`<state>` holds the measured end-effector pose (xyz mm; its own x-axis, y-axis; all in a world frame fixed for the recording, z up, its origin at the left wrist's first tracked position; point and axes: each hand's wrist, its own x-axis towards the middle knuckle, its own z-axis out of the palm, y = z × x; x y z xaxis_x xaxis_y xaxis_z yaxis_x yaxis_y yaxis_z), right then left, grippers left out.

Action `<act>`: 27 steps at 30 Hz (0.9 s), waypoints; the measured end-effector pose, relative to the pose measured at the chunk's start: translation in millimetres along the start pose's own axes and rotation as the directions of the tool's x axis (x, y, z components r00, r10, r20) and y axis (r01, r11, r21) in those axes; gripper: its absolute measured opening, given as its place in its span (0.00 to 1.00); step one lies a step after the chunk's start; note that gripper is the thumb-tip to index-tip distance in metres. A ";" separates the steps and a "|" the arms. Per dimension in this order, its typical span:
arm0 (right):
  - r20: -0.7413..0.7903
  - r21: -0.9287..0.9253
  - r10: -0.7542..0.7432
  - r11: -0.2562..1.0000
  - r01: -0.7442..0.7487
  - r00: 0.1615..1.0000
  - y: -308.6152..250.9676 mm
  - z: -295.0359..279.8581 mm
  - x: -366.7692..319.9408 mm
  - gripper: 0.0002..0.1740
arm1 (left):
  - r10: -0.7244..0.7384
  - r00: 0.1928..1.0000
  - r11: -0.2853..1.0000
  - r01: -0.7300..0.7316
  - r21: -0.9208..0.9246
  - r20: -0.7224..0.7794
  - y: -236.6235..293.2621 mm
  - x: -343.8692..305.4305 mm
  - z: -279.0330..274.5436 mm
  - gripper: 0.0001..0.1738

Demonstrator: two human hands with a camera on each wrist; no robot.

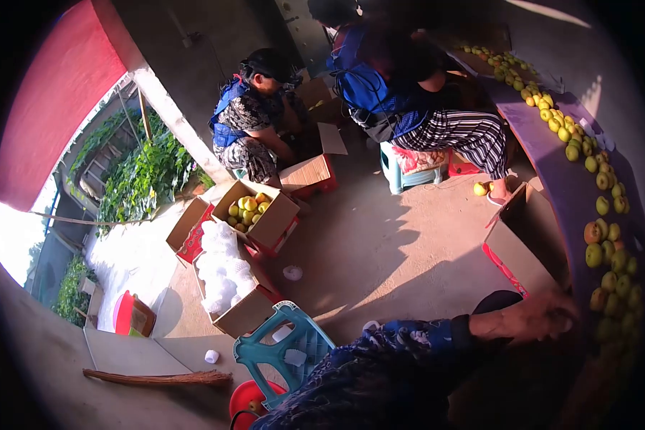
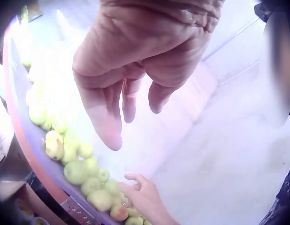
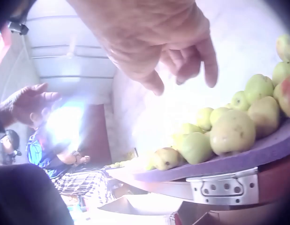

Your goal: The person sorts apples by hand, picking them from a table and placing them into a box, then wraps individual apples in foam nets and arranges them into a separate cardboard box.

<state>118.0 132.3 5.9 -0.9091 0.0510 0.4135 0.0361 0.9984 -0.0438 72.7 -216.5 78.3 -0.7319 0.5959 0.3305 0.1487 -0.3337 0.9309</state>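
My left hand point(image 1: 527, 317) reaches over the near side of the purple-topped table point(image 1: 527, 122). In the left wrist view the left hand point(image 2: 145, 56) hangs with loosely bent fingers and nothing in them, above the row of green-yellow apples point(image 2: 77, 171). My right hand point(image 3: 154, 42) has its fingers pointing down, loosely bent and holding nothing, close over the apples point(image 3: 233, 132) near the table edge. From the left wrist view, the right hand point(image 2: 147, 199) overlaps the end of the row. In the head view the right hand is lost in the dark lower corner.
An open carton point(image 1: 527, 236) stands beside the table. A carton of apples point(image 1: 247, 211) and one of white foam nets point(image 1: 226, 269) stand further left, near a teal stool point(image 1: 283, 351) and a broom point(image 1: 158, 378). Two people point(image 1: 254, 115) sit working at the back.
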 end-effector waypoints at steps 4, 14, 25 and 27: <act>0.349 0.381 -0.068 0.922 -0.075 0.935 -117.1 -20.6 1.7 0.17 | 0.053 0.993 0.988 -0.036 0.148 -0.109 10.8 -49.7 -36.8 0.15; 0.248 0.636 -0.316 0.766 0.093 0.916 -165.6 14.8 6.1 0.14 | -0.246 0.739 0.866 0.458 0.200 -0.627 2.5 -194.0 -136.2 0.18; 0.421 0.537 -0.291 0.843 0.023 0.859 -196.6 -6.6 12.1 0.12 | 0.191 0.043 0.453 0.882 0.127 -0.981 -38.5 -446.9 -190.9 0.12; 0.434 0.540 -0.279 0.841 0.000 0.857 -209.3 -13.6 9.7 0.12 | 0.343 -0.105 0.220 0.975 -0.029 -0.934 -33.6 -494.2 -196.1 0.11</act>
<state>107.2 -75.8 31.4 -0.9690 -0.2453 -0.0282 -0.1938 0.8265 -0.5285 299.0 -643.1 -146.8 -0.4929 -0.8589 0.1390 -0.7003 0.4864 0.5225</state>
